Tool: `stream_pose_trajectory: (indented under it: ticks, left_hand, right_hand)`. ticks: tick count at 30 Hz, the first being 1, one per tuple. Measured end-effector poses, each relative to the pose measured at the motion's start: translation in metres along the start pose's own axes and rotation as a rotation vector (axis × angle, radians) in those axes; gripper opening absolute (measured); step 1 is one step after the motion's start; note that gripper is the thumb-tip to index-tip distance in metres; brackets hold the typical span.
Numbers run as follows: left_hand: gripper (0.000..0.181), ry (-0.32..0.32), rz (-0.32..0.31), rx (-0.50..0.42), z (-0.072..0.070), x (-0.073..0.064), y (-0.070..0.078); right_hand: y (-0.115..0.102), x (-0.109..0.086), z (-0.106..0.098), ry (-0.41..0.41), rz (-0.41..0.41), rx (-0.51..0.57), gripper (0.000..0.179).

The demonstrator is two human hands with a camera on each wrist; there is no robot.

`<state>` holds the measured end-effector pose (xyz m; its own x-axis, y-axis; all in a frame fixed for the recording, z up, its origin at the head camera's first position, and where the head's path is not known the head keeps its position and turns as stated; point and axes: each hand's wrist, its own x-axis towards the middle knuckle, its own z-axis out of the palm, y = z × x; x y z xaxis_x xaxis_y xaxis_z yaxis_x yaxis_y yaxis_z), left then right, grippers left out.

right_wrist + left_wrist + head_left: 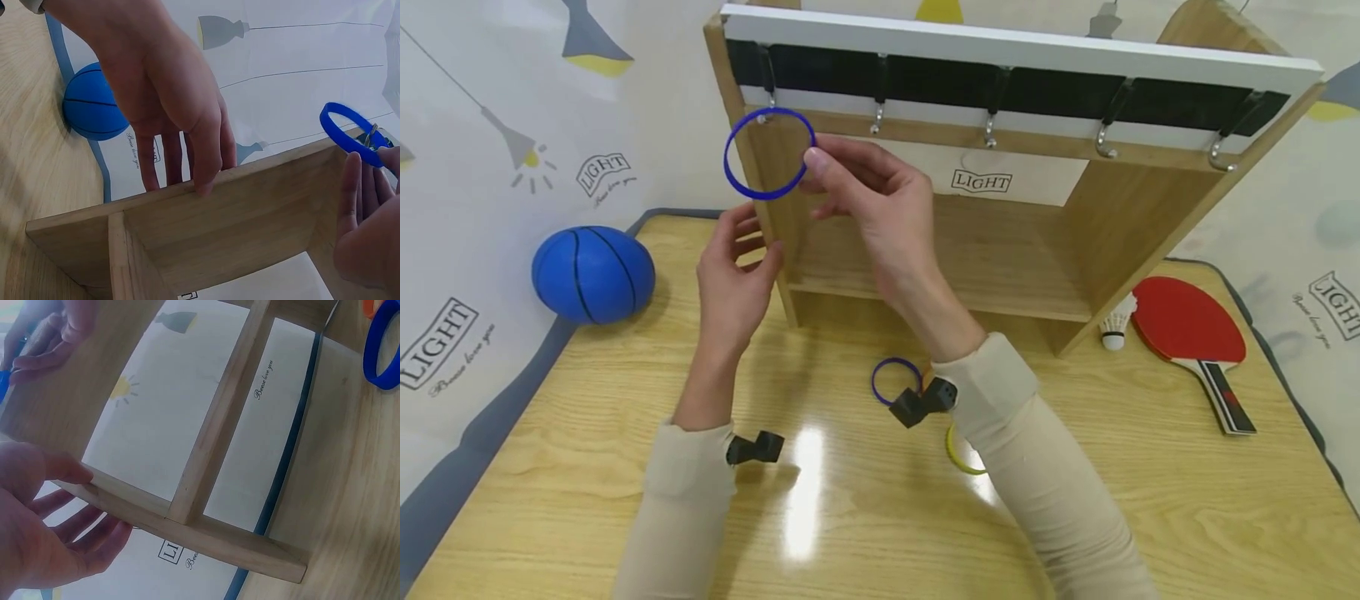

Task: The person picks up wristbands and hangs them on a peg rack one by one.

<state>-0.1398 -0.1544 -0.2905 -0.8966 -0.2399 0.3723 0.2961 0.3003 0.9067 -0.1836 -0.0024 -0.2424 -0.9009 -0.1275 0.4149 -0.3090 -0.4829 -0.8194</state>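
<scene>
Blue ring [767, 196]: likely light, mildly flexible

You hold it up near the leftmost hook [770, 79] of the wooden rack [940, 304]; contact cannot be confirmed. Your right hand [880, 187] pinches its band; your left hand [737, 271], apart from it, grips the rack's side. Judged smooth, hard to break: a gentle thumb-and-finger hold should suffice.

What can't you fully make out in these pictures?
Head view: yellow ring, partly covered by the right sleeve.
Head view: orange object, mostly behind that sleeve and wrist camera.
Left wrist view: tabletop blue ring, cut by right edge.
Right wrist view: right hand, cut off likewise.
</scene>
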Motion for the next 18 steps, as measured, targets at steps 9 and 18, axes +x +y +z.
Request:
stream_pose_trajectory:
  ticks: [9,18]
  left_hand:
    - [0.041,0.006,-0.021,-0.005,0.001,-0.001,-0.003]
    - [0.042,-0.008,-0.029,0.001,0.000,0.001,-0.003]
  right_hand:
    - [0.002,-0.005,-0.019,-0.027,0.054,-0.151,0.020]
    - [-0.019,-0.052,-0.104,-0.063,0.114,-0.550,0.024]
